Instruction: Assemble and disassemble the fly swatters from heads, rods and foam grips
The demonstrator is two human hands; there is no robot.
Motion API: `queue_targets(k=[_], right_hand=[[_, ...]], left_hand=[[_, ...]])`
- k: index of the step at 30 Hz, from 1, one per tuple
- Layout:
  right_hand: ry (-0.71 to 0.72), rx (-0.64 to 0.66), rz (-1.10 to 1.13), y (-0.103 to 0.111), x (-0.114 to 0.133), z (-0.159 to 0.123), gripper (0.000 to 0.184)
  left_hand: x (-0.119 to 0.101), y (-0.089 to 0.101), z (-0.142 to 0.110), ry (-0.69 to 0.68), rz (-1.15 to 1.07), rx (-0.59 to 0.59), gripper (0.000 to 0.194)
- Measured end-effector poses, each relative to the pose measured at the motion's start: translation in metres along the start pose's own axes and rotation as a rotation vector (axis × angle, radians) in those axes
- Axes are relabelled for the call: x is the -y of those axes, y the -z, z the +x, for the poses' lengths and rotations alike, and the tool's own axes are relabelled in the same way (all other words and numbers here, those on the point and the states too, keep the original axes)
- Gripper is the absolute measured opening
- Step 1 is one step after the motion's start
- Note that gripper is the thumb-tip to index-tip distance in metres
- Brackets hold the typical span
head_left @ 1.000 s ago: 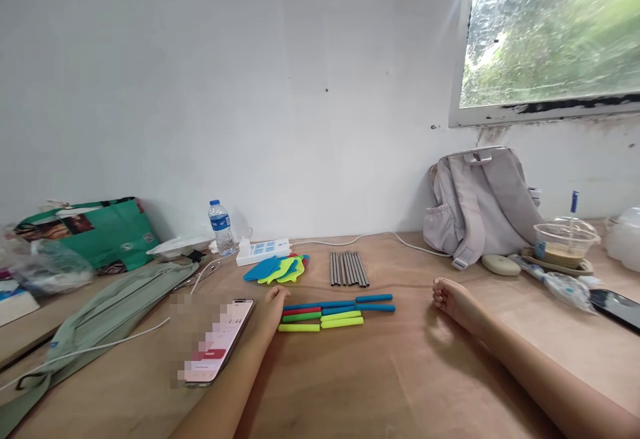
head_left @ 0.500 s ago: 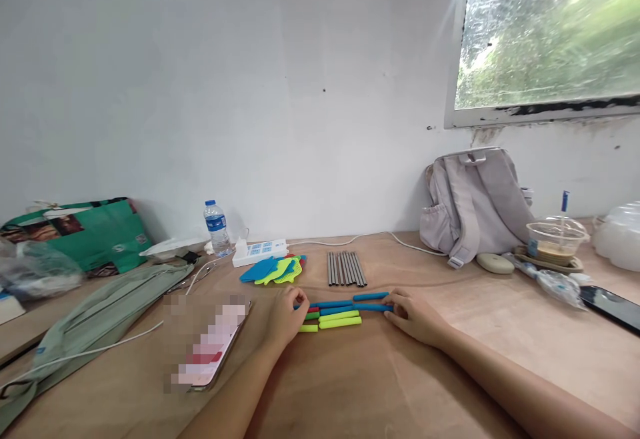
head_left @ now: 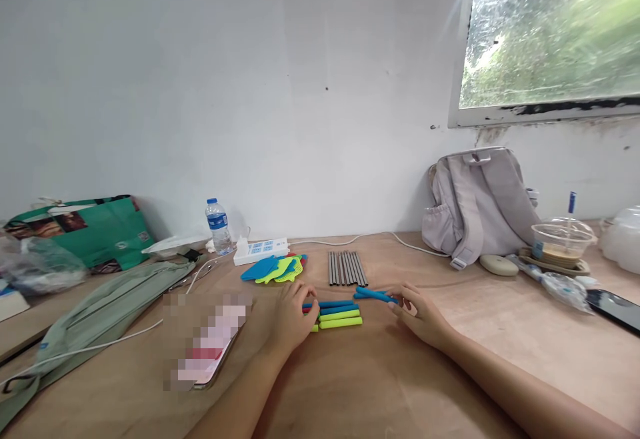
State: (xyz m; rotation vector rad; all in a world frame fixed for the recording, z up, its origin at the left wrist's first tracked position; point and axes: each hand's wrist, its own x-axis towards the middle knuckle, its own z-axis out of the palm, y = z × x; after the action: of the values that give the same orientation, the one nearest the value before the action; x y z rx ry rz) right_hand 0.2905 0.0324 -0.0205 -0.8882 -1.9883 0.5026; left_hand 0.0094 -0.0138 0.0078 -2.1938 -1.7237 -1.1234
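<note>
My right hand (head_left: 419, 312) pinches the right end of a blue tube (head_left: 375, 293), which is tilted and crosses over another blue tube lying behind it. My left hand (head_left: 294, 313) is curled over the left ends of a small group of coloured tubes, its fingers closed around the end of a blue tube (head_left: 334, 304). In front of that one lie a second blue tube (head_left: 341, 309) and two yellow-green tubes (head_left: 341, 323), side by side. Bits of red and green show beside my left fingers; the rest there is hidden.
Several metal tubes (head_left: 347, 269) lie in a row behind the hands. Flat coloured fish shapes (head_left: 275, 269) sit by a white power strip (head_left: 263, 251). A phone (head_left: 220, 345) lies left, a water bottle (head_left: 218, 227) behind; a backpack (head_left: 475, 205) and cup (head_left: 560, 239) stand right.
My right hand has lifted and angled the end of a blue tube, so it now crosses the other one. My left hand has shifted slightly right, over the left ends of the group.
</note>
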Motion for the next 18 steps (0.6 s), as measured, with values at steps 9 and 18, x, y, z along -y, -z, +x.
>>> queue_targets(k=[9, 18], right_hand=[[-0.173, -0.145, 0.256, 0.002, -0.002, 0.002, 0.031], [-0.299, -0.261, 0.502, 0.013, -0.007, 0.004, 0.039]], left_hand=[[0.058, 0.009, 0.012, 0.161, 0.124, -0.157, 0.035], [0.123, 0.034, 0.055, 0.345, 0.233, 0.079, 0.048]])
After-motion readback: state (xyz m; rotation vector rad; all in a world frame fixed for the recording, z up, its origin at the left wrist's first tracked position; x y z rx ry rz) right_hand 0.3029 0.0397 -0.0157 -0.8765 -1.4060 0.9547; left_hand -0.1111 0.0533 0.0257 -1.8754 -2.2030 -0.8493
